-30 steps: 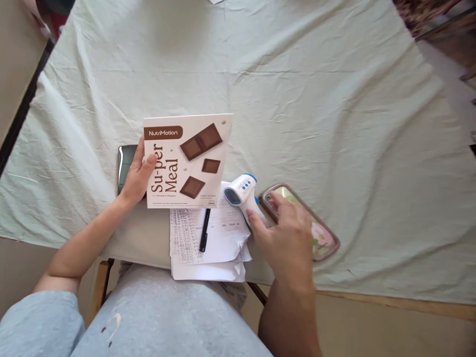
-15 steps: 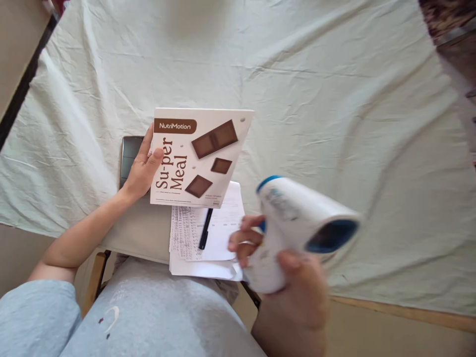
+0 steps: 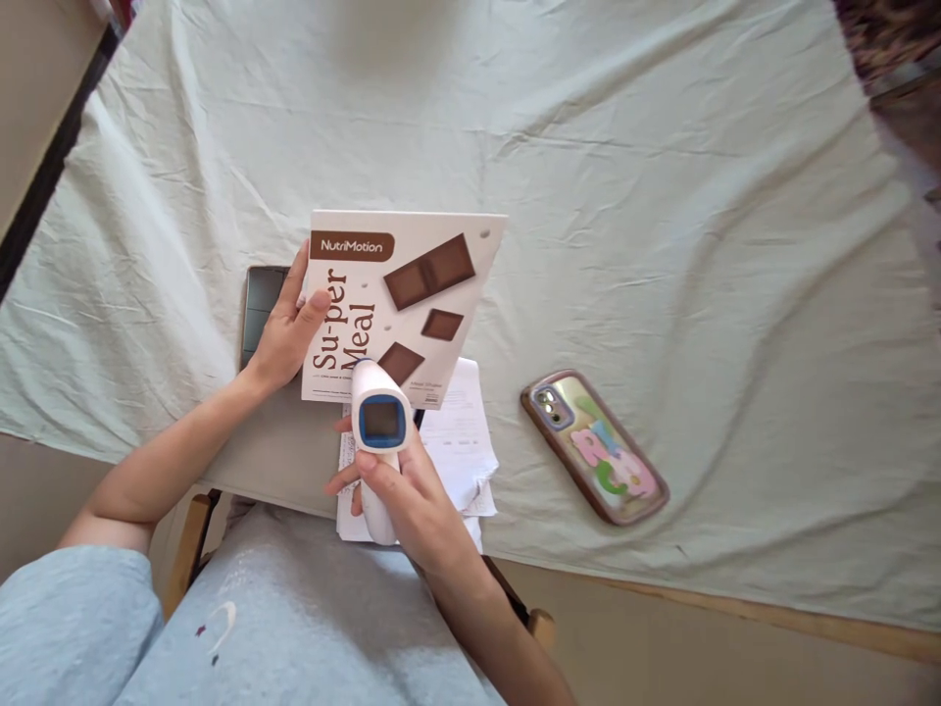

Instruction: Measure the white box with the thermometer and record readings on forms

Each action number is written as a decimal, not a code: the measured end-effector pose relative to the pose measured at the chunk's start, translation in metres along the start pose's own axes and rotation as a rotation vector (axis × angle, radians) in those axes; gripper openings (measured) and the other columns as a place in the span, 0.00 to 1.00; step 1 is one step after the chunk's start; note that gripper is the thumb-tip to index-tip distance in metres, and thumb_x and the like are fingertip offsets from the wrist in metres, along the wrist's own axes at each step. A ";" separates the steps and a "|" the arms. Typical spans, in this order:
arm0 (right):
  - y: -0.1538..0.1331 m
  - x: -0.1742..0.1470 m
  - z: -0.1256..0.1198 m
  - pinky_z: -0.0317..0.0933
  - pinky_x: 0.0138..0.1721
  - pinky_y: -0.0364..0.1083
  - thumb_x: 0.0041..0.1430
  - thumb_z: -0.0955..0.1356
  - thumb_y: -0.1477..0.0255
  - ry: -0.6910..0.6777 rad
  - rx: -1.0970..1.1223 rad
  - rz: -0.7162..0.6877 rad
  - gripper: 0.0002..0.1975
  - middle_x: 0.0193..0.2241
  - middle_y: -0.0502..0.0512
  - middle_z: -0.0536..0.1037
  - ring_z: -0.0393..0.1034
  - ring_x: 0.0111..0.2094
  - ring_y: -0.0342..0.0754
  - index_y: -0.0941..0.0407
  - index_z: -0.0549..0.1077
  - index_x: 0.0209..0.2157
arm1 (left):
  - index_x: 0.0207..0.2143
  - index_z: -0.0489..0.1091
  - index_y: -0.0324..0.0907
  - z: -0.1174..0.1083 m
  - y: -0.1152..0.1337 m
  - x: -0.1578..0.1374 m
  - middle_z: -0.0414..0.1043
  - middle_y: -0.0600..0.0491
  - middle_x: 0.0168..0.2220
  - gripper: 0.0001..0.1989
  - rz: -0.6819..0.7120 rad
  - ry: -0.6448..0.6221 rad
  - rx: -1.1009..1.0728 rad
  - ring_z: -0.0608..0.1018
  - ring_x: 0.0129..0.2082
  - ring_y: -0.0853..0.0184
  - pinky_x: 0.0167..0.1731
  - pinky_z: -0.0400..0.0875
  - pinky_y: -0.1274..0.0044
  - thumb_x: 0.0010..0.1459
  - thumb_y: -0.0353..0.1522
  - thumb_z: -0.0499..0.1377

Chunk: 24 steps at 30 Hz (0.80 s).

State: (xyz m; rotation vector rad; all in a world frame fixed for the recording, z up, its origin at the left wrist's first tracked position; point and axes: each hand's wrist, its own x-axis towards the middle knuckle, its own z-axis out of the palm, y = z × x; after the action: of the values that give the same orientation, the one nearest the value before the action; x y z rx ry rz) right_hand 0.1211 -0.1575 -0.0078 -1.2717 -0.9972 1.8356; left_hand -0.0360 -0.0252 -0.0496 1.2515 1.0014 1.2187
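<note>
Cloth [image 3: 662,196] covers table; right hand [image 3: 412,500] grips thermometer [image 3: 378,431], left hand [image 3: 286,333] grips box [image 3: 412,294].

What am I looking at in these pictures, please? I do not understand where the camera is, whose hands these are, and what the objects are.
The camera sits on a person's head and looks forward and down, so both arms belong to that person, who sits at a table covered with a pale green cloth. There is no machine here, only bare hands. The left hand holds a white box printed "NutriMotion Su-per Meal" by its left edge. The right hand grips a white and blue handheld device, probably an infrared thermometer, with its front end toward the box. Under them lie written papers. A phone in a colourful case lies apart on the right, and a dark flat device lies partly hidden behind the left hand.
</note>
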 end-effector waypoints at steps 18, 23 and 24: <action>0.003 0.000 0.001 0.64 0.20 0.45 0.59 0.65 0.57 0.015 -0.019 -0.023 0.16 0.36 0.50 0.70 0.75 0.26 0.47 0.51 0.59 0.41 | 0.61 0.56 0.54 0.001 0.000 -0.001 0.74 0.52 0.46 0.38 -0.003 -0.004 -0.006 0.79 0.45 0.58 0.43 0.76 0.67 0.53 0.59 0.56; 0.003 0.000 0.002 0.65 0.21 0.45 0.60 0.65 0.58 0.018 -0.019 -0.032 0.14 0.33 0.50 0.70 0.74 0.26 0.47 0.51 0.59 0.40 | 0.60 0.58 0.54 0.002 0.001 -0.001 0.75 0.52 0.45 0.37 0.003 -0.003 -0.010 0.79 0.45 0.58 0.42 0.76 0.68 0.52 0.59 0.57; 0.003 0.000 0.002 0.65 0.21 0.46 0.60 0.64 0.58 0.017 -0.016 -0.034 0.14 0.33 0.49 0.70 0.74 0.26 0.47 0.51 0.59 0.40 | 0.60 0.58 0.54 0.002 0.002 -0.002 0.75 0.52 0.46 0.37 0.007 -0.004 -0.013 0.79 0.45 0.58 0.42 0.77 0.68 0.52 0.59 0.57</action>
State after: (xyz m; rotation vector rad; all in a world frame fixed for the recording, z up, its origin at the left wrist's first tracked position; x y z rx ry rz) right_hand 0.1190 -0.1597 -0.0098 -1.2702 -1.0199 1.7922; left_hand -0.0343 -0.0271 -0.0477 1.2484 0.9854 1.2258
